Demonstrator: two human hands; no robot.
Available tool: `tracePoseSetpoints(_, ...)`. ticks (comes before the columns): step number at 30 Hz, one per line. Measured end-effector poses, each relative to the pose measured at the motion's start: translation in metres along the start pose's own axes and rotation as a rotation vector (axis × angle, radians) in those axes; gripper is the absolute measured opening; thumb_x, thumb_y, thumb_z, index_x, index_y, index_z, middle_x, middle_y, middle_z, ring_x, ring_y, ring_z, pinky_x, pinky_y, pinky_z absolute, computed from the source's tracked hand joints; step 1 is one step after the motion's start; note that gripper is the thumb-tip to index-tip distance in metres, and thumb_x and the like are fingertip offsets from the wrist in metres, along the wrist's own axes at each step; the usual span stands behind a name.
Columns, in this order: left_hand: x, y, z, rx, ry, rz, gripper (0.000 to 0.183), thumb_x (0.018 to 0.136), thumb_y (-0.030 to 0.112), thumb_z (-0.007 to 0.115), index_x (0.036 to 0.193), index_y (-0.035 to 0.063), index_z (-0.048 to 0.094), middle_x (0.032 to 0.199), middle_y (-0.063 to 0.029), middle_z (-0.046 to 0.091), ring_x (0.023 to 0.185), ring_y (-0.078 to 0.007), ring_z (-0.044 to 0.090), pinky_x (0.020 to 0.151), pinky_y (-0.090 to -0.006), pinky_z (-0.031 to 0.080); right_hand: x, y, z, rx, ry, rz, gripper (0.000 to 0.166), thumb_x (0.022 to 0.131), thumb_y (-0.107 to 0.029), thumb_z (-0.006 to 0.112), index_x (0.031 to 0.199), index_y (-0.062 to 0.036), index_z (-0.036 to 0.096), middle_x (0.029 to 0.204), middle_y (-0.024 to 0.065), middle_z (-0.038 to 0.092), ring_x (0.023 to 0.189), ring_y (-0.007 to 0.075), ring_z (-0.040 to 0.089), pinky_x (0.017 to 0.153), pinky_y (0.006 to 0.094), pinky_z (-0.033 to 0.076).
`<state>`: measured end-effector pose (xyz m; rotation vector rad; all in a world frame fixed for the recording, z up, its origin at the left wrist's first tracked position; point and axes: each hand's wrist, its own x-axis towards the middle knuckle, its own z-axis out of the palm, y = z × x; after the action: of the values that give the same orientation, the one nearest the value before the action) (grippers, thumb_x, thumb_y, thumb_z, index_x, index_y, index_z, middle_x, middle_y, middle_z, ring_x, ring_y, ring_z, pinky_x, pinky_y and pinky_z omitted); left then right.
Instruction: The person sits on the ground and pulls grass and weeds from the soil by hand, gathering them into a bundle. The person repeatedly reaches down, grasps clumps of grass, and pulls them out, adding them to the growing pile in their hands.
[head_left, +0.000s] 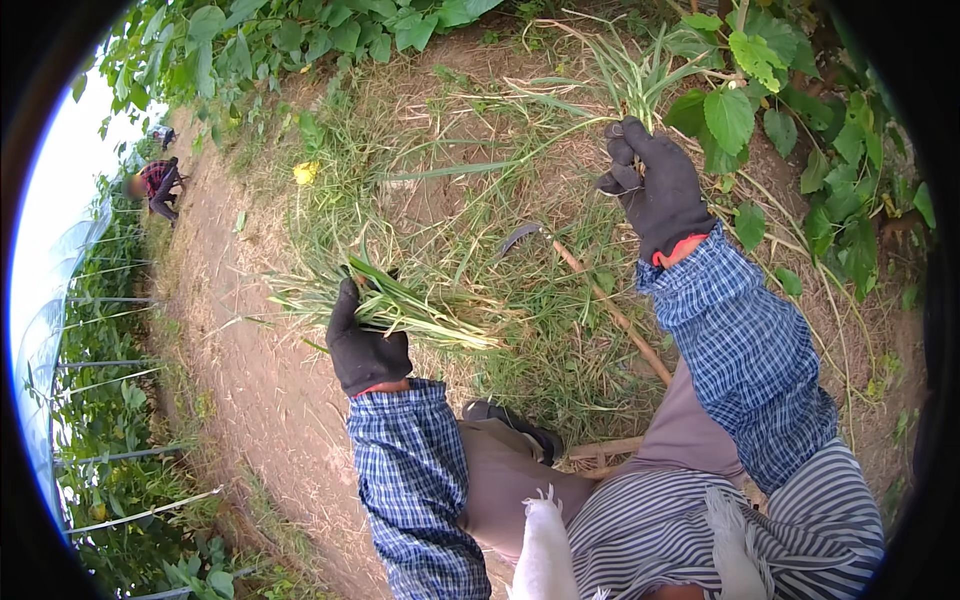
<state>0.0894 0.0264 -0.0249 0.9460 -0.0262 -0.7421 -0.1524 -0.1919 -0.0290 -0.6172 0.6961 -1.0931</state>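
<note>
My left hand, in a dark work glove, is closed around a bundle of pulled grass. The pale stem ends point right and the blades spread left. Farther out, my right hand, also gloved, grips a tuft of grass near its base beside leafy shoots. Whether that tuft is still rooted cannot be told. Between the hands, a sickle lies on the weeds, its dark curved blade pointing left and its wooden handle running toward my knee.
Broad-leaved plants crowd the right side, and more foliage hangs at the top. A yellow flower lies among the grass. Along the bare dirt path, another person bends down in the distance. Plastic sheeting on hoops edges the left.
</note>
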Motion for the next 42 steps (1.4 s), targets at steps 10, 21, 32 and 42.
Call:
tracePoseSetpoints(10, 0.005, 0.000, -0.006, 0.014, -0.026, 0.045, 0.029, 0.095, 0.021, 0.054, 0.114, -0.0010, 0.058, 0.107, -0.0113, 0.064, 0.099, -0.0255, 0.061, 0.090, -0.0390, 0.050, 0.011, -0.007, -0.009, 0.027, 0.030, -0.062, 0.018, 0.094, -0.020, 0.058, 0.099, -0.0028, 0.054, 0.074, -0.0001, 0.053, 0.055, 0.0090, 0.048, 0.059, 0.0321, 0.051)
tracePoseSetpoints(21, 0.009, 0.000, -0.015, 0.120, -0.089, 0.089, 0.028, 0.095, 0.021, 0.055, 0.113, -0.0002, 0.059, 0.107, -0.0117, 0.064, 0.099, -0.0257, 0.061, 0.091, -0.0395, 0.050, 0.021, -0.018, -0.016, 0.078, 0.124, -0.118, 0.021, 0.096, -0.021, 0.054, 0.098, -0.0001, 0.055, 0.073, 0.0000, 0.051, 0.053, 0.0096, 0.046, 0.059, 0.0321, 0.051)
tracePoseSetpoints(32, 0.004, -0.003, -0.003, -0.039, -0.097, -0.039, 0.031, 0.095, 0.021, 0.055, 0.116, -0.0007, 0.057, 0.107, -0.0162, 0.063, 0.099, -0.0305, 0.061, 0.091, -0.0428, 0.050, -0.024, 0.018, 0.008, -0.595, -0.515, 0.353, 0.024, 0.091, -0.020, 0.062, 0.104, 0.0006, 0.061, 0.072, 0.0003, 0.054, 0.056, 0.0073, 0.048, 0.055, 0.0283, 0.049)
tracePoseSetpoints(42, -0.001, -0.004, 0.005, -0.087, -0.206, -0.123, 0.031, 0.093, 0.021, 0.058, 0.117, 0.0017, 0.058, 0.102, -0.0141, 0.066, 0.093, -0.0315, 0.064, 0.086, -0.0450, 0.053, -0.036, 0.077, 0.001, -1.104, -0.960, -0.023, 0.043, 0.085, -0.033, 0.072, 0.101, 0.0063, 0.062, 0.082, 0.0180, 0.065, 0.073, 0.0240, 0.061, 0.071, 0.0369, 0.048)
